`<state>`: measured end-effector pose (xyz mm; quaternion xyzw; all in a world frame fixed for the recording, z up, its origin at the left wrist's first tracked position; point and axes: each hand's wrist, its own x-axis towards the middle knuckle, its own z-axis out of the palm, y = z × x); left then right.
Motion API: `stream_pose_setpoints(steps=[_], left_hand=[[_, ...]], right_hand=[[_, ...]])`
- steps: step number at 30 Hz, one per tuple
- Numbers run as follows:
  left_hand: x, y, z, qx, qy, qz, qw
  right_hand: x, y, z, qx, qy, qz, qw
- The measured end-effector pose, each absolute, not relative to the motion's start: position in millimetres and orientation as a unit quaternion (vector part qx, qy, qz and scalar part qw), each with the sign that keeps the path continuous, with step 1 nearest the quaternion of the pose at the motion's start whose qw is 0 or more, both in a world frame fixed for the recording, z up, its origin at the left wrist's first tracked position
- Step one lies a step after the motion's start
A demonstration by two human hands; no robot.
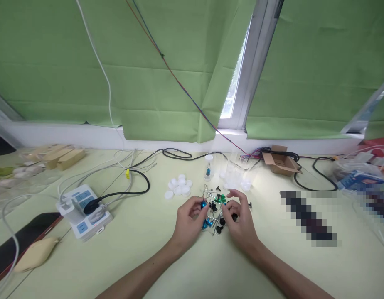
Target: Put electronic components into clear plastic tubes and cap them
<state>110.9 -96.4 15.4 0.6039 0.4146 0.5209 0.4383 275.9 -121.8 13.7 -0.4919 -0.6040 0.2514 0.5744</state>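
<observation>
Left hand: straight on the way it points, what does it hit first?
Probably the small black pieces just ahead of the left hand, then the green pieces beyond. Height above the table is unclear, so it might pass over them.

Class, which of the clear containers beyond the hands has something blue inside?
The leftmost clear container, upright under a white cap: a blue piece shows inside it, while the other containers, to its right, show none.

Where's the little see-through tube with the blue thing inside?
In the head view, the clear tube stands upright just right of centre, beyond the pile of small parts, with white caps to its left.
</observation>
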Motion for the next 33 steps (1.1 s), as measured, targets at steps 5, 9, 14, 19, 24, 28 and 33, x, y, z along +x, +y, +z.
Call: stream_pose_setpoints(steps=[5,9,14,19,24,28,33], left_hand=[[97,-79,26,0.561,0.449,0.575,0.392],[86,-68,33,0.542,0.458,0.607,0.358],[78,-62,38,0.532,0.437,0.646,0.332],[79,-65,37,0.55,0.441,0.648,0.289],[82,-72,32,0.6,0.444,0.625,0.228],[84,-77,32,0.659,0.426,0.599,0.162],[85,-79,33,0.701,0.394,0.585,0.106]], right_hand=[[271,-121,11,-0.488,-0.659,0.172,0.545],[258,-121,13,-0.468,-0.745,0.151,0.451],[238,-101,28,-0.451,-0.794,0.124,0.389],[218,-71,37,-0.478,-0.826,0.105,0.28],[203,-55,31,-0.488,-0.83,0.079,0.257],[197,-50,28,-0.488,-0.829,0.077,0.262],[192,-47,29,-0.485,-0.828,0.082,0.268]])
